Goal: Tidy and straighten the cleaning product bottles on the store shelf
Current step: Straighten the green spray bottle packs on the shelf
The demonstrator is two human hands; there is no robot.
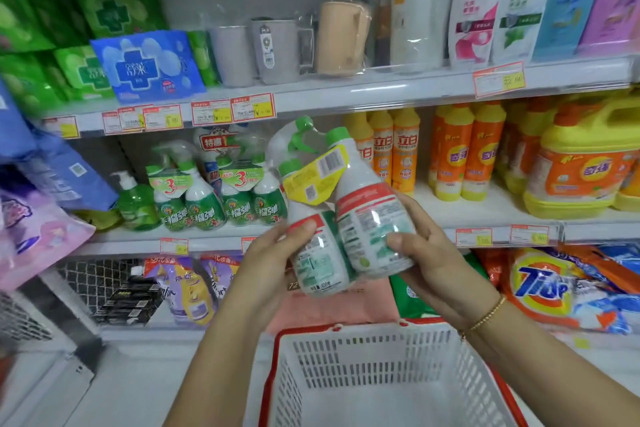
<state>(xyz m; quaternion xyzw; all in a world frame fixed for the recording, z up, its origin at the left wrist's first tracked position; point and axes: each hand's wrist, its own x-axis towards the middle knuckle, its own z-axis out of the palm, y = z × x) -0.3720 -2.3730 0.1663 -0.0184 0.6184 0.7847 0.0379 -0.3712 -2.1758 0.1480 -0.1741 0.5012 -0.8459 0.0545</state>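
both hands, left hand [277, 253] and right hand [426, 253], are gripping the twin-pack of spray bottles [346, 218], tilting it to face the middle shelf [433, 211] front edge.

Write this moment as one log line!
left hand, right hand: hold wrapped twin pack of white green-capped bottles | pack: tilted | below: white red-rimmed plastic basket

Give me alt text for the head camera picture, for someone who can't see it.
The left hand and right hand hold a tilted twin pack of white, green-capped cleaner bottles before a store shelf with similar packs. A red-rimmed white basket is below.
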